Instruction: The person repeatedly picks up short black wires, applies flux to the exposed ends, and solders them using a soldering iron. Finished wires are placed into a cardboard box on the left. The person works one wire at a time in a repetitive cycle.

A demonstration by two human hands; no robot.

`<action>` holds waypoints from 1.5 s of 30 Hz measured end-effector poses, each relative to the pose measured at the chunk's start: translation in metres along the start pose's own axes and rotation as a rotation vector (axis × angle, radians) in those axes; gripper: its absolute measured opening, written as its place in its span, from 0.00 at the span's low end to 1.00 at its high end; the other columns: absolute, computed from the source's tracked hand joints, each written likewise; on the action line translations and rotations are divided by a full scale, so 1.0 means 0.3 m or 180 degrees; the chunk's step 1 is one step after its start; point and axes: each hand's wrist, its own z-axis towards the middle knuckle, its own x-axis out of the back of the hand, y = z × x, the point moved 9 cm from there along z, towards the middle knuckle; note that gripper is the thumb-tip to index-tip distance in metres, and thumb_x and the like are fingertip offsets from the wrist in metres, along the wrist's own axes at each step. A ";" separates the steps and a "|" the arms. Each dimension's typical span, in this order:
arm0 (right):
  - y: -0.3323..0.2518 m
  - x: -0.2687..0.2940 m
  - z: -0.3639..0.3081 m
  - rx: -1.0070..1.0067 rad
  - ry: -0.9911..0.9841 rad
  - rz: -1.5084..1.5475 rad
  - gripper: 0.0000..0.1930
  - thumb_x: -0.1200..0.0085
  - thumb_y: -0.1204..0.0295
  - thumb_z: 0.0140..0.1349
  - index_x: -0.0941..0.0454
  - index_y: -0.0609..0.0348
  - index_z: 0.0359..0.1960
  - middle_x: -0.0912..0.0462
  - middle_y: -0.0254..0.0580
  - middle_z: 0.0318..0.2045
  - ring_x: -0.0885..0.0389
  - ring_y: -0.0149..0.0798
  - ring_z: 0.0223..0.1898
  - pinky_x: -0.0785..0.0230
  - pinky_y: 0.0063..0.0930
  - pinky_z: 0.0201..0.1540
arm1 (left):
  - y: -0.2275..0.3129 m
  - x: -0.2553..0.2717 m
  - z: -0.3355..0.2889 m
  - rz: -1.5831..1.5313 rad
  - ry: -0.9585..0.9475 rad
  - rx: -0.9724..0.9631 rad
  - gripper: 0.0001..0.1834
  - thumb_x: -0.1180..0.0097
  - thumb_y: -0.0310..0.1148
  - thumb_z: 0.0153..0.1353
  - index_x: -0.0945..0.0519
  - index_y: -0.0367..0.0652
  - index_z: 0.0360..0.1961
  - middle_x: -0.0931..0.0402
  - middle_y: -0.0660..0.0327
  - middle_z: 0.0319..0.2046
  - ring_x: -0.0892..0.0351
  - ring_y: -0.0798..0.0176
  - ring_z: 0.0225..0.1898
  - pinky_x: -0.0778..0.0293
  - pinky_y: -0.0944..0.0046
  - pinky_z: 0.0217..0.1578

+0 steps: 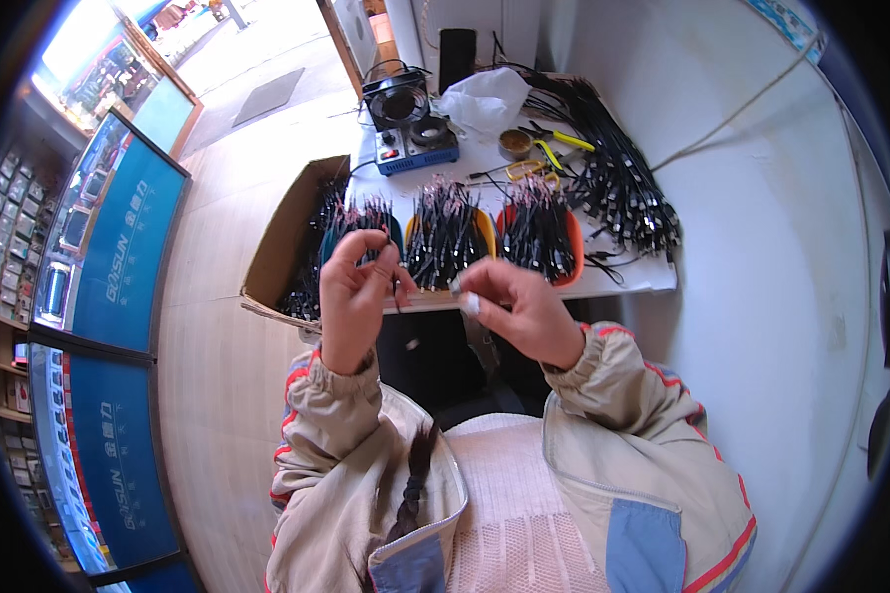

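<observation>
My left hand (354,301) is raised in front of the table's near edge, its thumb and forefinger pinched together. Whatever lies between those fingertips is too small to make out. To its right, my right hand (524,311) is closed in a pinch as well, with something white at the thumb tip; what it grips, if anything, is hidden. Just beyond both hands, short black cables (445,232) with pinkish wire ends stand bunched in a yellow container (489,233). Similar cables fill a teal container (397,229) on the left and an orange container (576,242) on the right.
Left of the containers stands a cardboard box (279,237) with black cables. Behind are a blue device (415,156) with a coil, a plastic bag (485,102), a small round tin (514,145) and yellow-handled pliers (572,141). A large cable pile (618,193) covers the table's right side.
</observation>
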 end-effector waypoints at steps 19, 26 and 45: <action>-0.064 -0.079 -0.041 -0.0188 -0.0292 0.1150 0.09 0.46 0.68 0.66 0.25 0.61 0.39 0.22 0.31 0.31 0.26 0.22 0.30 0.31 0.15 0.35 | -0.047 -0.151 -0.292 -0.0609 -0.0157 0.0256 0.07 0.49 0.24 0.66 0.24 0.33 0.43 0.28 0.67 0.22 0.37 0.81 0.19 0.46 0.80 0.18; 0.018 -0.139 -0.062 -0.0705 -0.0507 0.2868 0.06 0.50 0.68 0.68 0.27 0.57 0.38 0.22 0.31 0.32 0.24 0.23 0.32 0.29 0.16 0.37 | -0.064 -0.172 -0.307 -0.1402 -0.0502 0.0237 0.08 0.51 0.25 0.67 0.24 0.32 0.43 0.28 0.65 0.22 0.41 0.80 0.17 0.51 0.79 0.16; 0.023 -0.160 -0.149 0.0349 0.0079 0.2272 0.08 0.51 0.67 0.69 0.28 0.59 0.37 0.24 0.33 0.30 0.24 0.23 0.30 0.30 0.14 0.35 | -0.114 -0.248 -0.388 -0.2648 -0.1190 0.0941 0.08 0.52 0.29 0.68 0.25 0.33 0.40 0.27 0.64 0.18 0.44 0.78 0.12 0.47 0.78 0.13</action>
